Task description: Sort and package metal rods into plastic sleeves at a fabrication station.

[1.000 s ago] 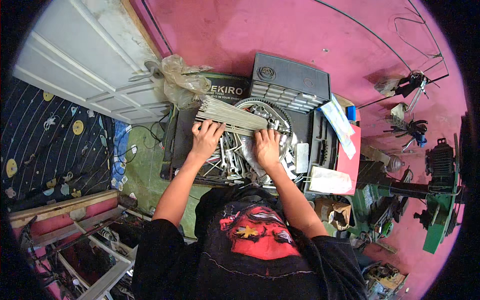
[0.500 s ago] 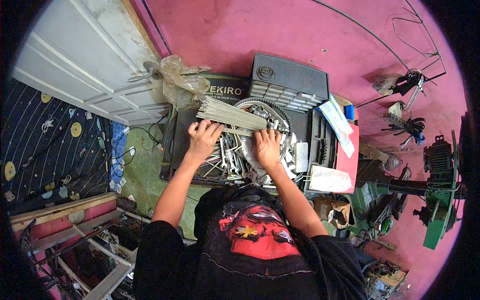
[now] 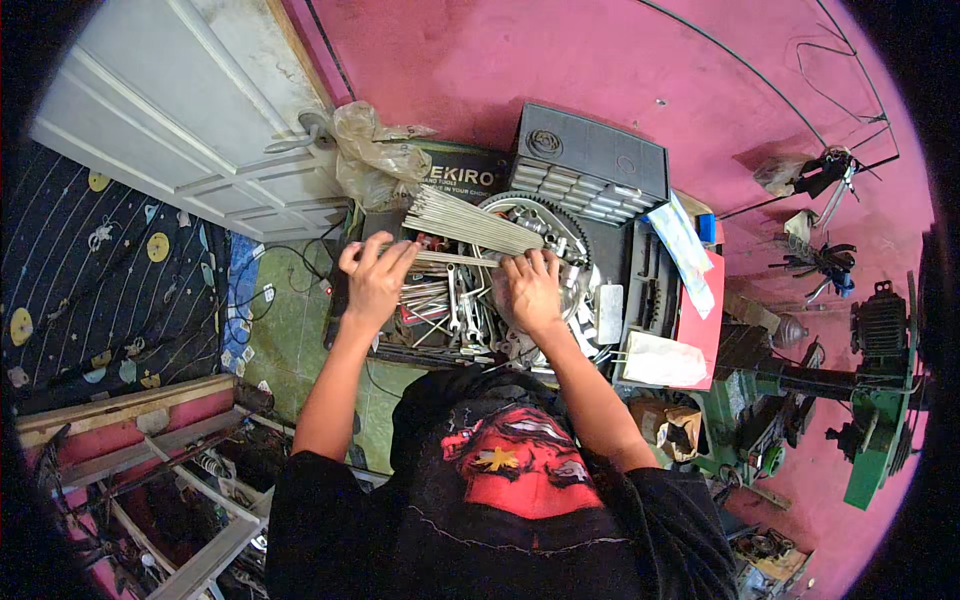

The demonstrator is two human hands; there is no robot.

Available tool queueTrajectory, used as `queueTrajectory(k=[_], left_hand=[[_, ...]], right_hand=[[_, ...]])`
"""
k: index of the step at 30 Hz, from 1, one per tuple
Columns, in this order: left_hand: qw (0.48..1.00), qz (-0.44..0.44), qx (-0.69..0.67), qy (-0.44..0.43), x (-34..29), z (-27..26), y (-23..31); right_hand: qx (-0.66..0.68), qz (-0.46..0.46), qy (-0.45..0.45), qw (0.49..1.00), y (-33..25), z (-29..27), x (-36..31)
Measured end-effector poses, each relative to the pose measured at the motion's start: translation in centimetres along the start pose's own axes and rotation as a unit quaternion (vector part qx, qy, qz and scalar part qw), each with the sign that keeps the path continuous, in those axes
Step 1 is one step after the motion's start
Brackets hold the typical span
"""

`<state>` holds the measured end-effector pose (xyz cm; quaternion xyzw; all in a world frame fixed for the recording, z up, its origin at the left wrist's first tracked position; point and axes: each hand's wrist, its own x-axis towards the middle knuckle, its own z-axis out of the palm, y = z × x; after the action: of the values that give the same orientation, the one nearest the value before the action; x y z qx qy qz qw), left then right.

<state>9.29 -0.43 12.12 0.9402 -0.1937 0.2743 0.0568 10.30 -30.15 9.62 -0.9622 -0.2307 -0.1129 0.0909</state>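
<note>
A bundle of thin grey rods, like welding rods, lies slanting across the tools on the worktop. Just in front of it, a few separate thin rods stretch between my two hands. My left hand is closed at their left end, its fingers bent. At the right end my right hand has its fingers curled over them, beside the bundle's lower end. Under and in front of the rods lie several wrenches and other metal tools. A toothed ring with metal parts inside sits beyond my right hand.
A grey small-parts drawer cabinet stands at the back. A crumpled plastic bag lies back left, near the white door. To the right are a red case and a white packet. Green machinery stands farther right.
My left hand has moved left, away from the bundle, with the few rods drawn out between my hands. My right hand has shifted only slightly. The view has tilted a little.
</note>
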Motion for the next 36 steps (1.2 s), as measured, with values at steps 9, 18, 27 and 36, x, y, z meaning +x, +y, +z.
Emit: queueTrajectory(k=[9, 18, 27, 36], left_hand=[[0.998, -0.053, 0.022, 0.03, -2.7, -0.9, 0.0], [0.999, -0.03, -0.017, 0.014, -3.9, 1.3, 5.5], [0.998, 0.018, -0.066, -0.009, -2.8, 2.9, 9.5], [0.993, 0.074, -0.097, 0.007, 1.4, 3.3, 11.8]], right_hand=[[-0.012, -0.071, 0.065, 0.995, -0.7, -2.4, 1.2], [-0.063, -0.054, 0.005, 0.996, 2.8, -4.2, -5.0], [-0.07, 0.027, -0.02, 0.997, 4.5, -5.6, -11.1], [-0.074, 0.061, -0.054, 0.994, 5.2, -8.3, -11.9]])
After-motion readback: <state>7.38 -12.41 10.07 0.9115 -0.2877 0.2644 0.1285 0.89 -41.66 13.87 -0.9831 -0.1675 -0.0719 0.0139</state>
